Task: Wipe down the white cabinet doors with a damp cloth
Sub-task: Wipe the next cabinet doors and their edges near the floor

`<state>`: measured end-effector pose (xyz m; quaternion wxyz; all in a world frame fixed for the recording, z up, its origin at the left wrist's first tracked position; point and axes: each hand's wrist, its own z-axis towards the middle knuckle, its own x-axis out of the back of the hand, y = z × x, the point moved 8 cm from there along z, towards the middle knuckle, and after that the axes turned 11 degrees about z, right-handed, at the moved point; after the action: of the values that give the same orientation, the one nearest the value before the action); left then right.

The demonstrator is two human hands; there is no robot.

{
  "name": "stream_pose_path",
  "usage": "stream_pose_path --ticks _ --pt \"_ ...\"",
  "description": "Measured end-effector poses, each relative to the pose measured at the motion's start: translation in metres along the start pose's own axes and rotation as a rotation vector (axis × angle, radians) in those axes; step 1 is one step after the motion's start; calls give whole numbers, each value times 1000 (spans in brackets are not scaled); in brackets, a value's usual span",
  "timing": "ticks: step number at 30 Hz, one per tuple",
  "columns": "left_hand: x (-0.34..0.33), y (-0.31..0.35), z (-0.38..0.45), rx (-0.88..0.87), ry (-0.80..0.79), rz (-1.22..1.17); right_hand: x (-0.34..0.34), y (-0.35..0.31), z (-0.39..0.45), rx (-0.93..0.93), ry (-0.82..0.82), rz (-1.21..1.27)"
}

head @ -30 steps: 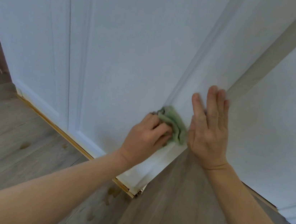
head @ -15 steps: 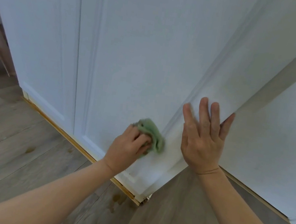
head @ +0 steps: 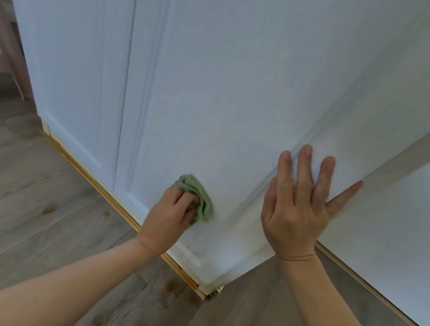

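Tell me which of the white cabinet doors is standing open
The door being wiped, between the other two panels: its free edge swings out from the cabinet, held by the right hand, while the left hand presses the green cloth on it.

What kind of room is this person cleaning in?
Probably a room in a home: tall white panelled cabinet doors reach down to a grey wood-look floor, and a pale furniture leg shows at left.

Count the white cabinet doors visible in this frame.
3, though more may lie out of frame. One panelled white door at far left, the middle door being wiped with the green cloth, and a plain white panel at right behind the open edge.
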<state>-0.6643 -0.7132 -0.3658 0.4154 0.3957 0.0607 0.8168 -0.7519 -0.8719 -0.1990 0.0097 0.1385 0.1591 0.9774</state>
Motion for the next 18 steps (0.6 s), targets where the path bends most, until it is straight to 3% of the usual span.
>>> stream_pose_path --ticks 3,9,11,15,17,18 --pt "-5 -9 -8 37 -51 -15 -1 -3 -11 13 -42 -10" --pt "49 27 64 -71 243 -67 -1 -4 -12 14 -35 4" --pt "38 -13 53 88 228 -40 -2 -4 -15 27 -18 11" --pt "7 -88 1 513 31 -21 -4 -3 -15 44 -7 2" --pt "11 -88 6 575 11 4 -5 -4 -16 44 -12 4" --pt "22 -78 20 516 57 8 -4 -4 -17 40 -13 5"
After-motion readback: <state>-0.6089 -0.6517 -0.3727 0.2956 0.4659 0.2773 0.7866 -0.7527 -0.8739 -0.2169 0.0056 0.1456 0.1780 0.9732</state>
